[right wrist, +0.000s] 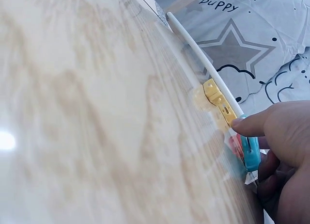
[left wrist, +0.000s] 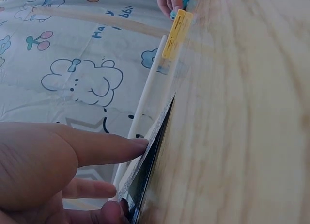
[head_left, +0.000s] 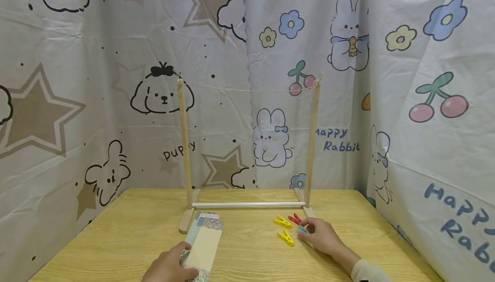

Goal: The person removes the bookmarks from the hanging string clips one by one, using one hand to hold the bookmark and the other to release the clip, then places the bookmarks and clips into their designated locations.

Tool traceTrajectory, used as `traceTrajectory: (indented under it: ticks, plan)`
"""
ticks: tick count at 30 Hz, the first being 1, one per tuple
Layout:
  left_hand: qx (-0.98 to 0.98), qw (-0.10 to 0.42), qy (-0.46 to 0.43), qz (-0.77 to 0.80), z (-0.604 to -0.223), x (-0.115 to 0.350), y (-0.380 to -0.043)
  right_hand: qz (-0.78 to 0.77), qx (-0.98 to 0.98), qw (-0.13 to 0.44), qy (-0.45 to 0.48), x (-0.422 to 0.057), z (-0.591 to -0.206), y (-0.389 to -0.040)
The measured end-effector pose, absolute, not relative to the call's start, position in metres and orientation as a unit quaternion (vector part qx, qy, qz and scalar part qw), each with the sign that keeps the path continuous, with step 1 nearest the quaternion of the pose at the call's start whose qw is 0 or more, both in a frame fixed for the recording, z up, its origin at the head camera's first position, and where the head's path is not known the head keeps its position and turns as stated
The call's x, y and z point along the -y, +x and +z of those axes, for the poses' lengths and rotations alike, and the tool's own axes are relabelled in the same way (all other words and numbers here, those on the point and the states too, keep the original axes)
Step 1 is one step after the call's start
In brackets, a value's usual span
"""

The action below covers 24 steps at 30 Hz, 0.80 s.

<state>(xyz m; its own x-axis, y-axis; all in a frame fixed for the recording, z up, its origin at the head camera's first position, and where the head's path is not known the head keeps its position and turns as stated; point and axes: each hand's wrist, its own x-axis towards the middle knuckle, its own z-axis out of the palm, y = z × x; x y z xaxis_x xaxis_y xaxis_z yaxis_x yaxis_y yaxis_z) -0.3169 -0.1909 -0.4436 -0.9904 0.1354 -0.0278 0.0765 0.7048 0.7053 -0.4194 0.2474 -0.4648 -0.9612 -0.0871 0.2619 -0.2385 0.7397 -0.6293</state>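
On the wooden surface (head_left: 127, 226), front of the string rack (head_left: 247, 144) | my left hand (head_left: 170, 267) pinches the stack of paper cards (head_left: 203, 243) at its near end | right hand (head_left: 322, 237) curls fingers on the blue clothespin (head_left: 302, 229) beside the yellow ones (head_left: 284, 229) | step: pickup, I judge | next needs lifting both together.

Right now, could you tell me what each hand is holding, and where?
Right hand pinches the blue plastic clothespin at one end; left hand grips the near end of the paper cards.
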Motion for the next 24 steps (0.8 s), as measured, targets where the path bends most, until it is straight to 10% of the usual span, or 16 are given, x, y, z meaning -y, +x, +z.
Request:
traceTrajectory:
  ticks: [24]
  plan:
    - [-0.940, 0.037, 0.030, 0.338, -0.4419, 0.1840, -0.3172, 0.354, 0.924, 0.113, 0.088, -0.2496, -0.4666, -0.4189]
